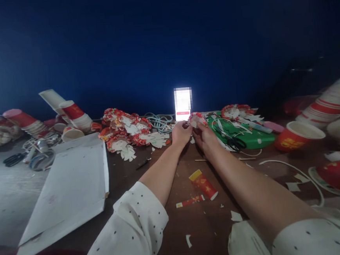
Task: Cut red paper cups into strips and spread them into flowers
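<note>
My left hand (182, 133) and my right hand (205, 137) meet at the back middle of the brown table. Between them is a small paper-cup craft (197, 118) with a red-and-white ruffled rim and a pale middle. The right fingers are closed on its lower edge. Pinched at its left side, the left fingers seem to grip it too, though their tips are partly hidden. Just behind the hands stands a lit phone (182, 103). Red and yellow cut cup pieces (205, 185) lie on the table between my forearms.
Finished-looking red-and-white paper crafts (125, 129) are heaped left of my hands. Black-handled scissors (236, 142) rest on a green sheet (259, 138) at right. A white board (71, 178) lies at left. Stacked paper cups (327, 103) and a red cup (298, 136) stand at right.
</note>
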Demonstrator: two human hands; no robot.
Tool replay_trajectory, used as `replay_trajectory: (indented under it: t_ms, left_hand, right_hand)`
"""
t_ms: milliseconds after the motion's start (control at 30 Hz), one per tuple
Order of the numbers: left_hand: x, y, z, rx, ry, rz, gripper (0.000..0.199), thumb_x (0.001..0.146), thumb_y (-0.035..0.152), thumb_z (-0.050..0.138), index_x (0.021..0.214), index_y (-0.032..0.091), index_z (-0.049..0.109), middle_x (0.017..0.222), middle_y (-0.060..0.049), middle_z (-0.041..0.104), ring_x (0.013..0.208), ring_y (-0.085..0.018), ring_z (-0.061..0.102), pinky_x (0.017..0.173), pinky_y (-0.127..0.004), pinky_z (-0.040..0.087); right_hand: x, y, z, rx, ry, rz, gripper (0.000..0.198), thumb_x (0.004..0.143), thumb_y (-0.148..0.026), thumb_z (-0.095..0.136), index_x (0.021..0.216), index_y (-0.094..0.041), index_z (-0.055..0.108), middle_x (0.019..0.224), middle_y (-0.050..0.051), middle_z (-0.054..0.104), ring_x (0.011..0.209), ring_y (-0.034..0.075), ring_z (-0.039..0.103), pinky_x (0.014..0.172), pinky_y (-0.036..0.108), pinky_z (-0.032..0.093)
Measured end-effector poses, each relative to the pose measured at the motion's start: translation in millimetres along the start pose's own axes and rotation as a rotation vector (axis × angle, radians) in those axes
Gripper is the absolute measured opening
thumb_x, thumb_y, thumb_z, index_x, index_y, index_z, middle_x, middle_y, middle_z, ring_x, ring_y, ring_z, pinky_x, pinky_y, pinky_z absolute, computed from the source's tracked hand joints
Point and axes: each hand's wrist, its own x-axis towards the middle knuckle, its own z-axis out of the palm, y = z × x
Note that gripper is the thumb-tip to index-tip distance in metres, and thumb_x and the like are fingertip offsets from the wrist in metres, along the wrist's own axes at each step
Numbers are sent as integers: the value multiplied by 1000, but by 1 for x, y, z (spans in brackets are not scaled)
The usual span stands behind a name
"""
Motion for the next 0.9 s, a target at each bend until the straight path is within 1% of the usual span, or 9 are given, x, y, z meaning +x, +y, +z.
replay_trajectory:
  t_ms: [100, 200, 367, 567, 667, 767, 900]
  left_hand:
    - [0, 0, -1, 5, 19, -16, 27, 77, 25, 62, 101, 16, 69, 91, -5, 73, 85, -16, 65, 79, -24, 46]
    - [-1, 1, -2, 30, 33, -7, 25, 77, 24, 61, 100, 16, 69, 90, -5, 73, 83, -16, 65, 78, -24, 46]
    - [-1, 2, -3, 58, 9, 12, 24, 79, 27, 60, 99, 16, 69, 89, -5, 72, 81, -15, 64, 75, -24, 46]
    - [0, 1, -3, 153, -3, 44, 19, 81, 25, 55, 88, 16, 71, 83, -6, 71, 77, -16, 63, 71, -26, 45]
    - [-1, 1, -4, 145, -2, 52, 19, 80, 25, 55, 86, 16, 71, 83, -6, 71, 76, -16, 62, 70, -25, 44]
    - [-2, 2, -3, 103, -8, 64, 19, 79, 25, 56, 86, 15, 71, 82, -5, 71, 74, -15, 61, 69, -24, 44]
    - [-3, 4, -3, 75, 9, 100, 25, 81, 35, 56, 83, 15, 70, 78, -5, 70, 70, -15, 60, 66, -24, 42]
  right_hand:
    - [0, 0, 0, -4, 1, 6, 21, 74, -8, 59, 93, -17, 61, 77, -1, 72, 69, 12, 68, 76, 27, 58]
    - [-1, 0, 1, -4, -10, 14, 21, 76, -7, 56, 93, -17, 62, 78, -1, 72, 71, 12, 69, 78, 28, 57]
    - [-4, -3, 4, -11, 23, 31, 20, 77, -7, 55, 92, -18, 62, 75, -2, 71, 68, 12, 69, 70, 26, 59]
    - [-8, -2, 5, -17, -6, 7, 20, 75, -6, 59, 91, -16, 61, 76, 0, 72, 68, 13, 69, 72, 29, 59]
    - [-8, -3, 5, -25, -24, 0, 24, 74, -5, 58, 95, -16, 61, 75, 0, 72, 65, 12, 68, 68, 27, 59]
    - [-8, -4, 5, -29, 0, 15, 25, 75, -5, 57, 97, -17, 61, 72, -1, 71, 62, 12, 67, 66, 26, 59]
    - [-9, -5, 6, -37, -7, 14, 21, 75, -5, 57, 91, -18, 61, 73, -2, 71, 62, 11, 67, 65, 23, 58]
